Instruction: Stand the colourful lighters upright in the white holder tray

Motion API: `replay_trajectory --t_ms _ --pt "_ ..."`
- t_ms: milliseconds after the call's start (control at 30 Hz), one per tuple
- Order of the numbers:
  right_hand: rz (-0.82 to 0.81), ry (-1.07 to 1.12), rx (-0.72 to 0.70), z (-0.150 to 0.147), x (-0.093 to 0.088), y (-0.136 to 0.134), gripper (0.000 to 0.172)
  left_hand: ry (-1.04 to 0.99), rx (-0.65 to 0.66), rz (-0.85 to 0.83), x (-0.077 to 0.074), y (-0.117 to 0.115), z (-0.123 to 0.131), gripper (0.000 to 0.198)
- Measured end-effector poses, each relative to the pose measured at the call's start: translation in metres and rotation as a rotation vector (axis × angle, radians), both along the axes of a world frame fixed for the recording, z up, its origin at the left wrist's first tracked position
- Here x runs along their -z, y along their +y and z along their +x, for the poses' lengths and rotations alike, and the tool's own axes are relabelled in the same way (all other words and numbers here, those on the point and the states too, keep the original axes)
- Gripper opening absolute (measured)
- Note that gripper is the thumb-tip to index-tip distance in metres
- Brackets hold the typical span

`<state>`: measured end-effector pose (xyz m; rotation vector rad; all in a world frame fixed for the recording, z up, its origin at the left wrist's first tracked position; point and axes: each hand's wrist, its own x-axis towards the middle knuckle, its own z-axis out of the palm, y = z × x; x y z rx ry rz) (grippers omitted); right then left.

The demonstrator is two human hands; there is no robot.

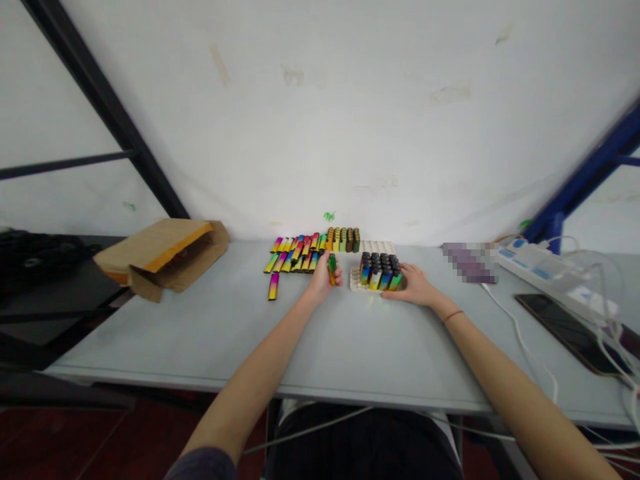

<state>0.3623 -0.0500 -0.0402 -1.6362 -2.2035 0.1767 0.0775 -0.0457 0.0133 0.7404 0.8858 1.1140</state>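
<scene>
My left hand (323,280) is closed around a rainbow-coloured lighter (332,268), held upright just left of a white slotted tray (377,248). Several lighters with black tops (380,270) stand in the tray's near rows. My right hand (414,285) rests at the tray's right front corner, fingers curled against the lighters there. A heap of loose rainbow lighters (295,253) lies on the grey table (320,347) to the left, and one lighter (273,285) lies apart in front of it.
A row of upright lighters (343,239) stands behind the tray near the white wall. An open cardboard box (163,257) lies at the left. At the right are a power strip (537,267) with cables, a dark phone (570,332) and a blurred purple item (467,262).
</scene>
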Motion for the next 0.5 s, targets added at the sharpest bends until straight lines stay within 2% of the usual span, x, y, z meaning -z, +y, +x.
replay_trajectory --t_ms 200,500 --pt "-0.014 0.055 -0.054 0.007 0.000 0.001 0.087 -0.033 0.052 0.016 -0.002 -0.010 0.006 0.042" --pt "0.001 0.111 -0.111 0.006 -0.005 -0.013 0.084 -0.022 -0.065 -0.057 0.003 -0.012 0.005 0.053"
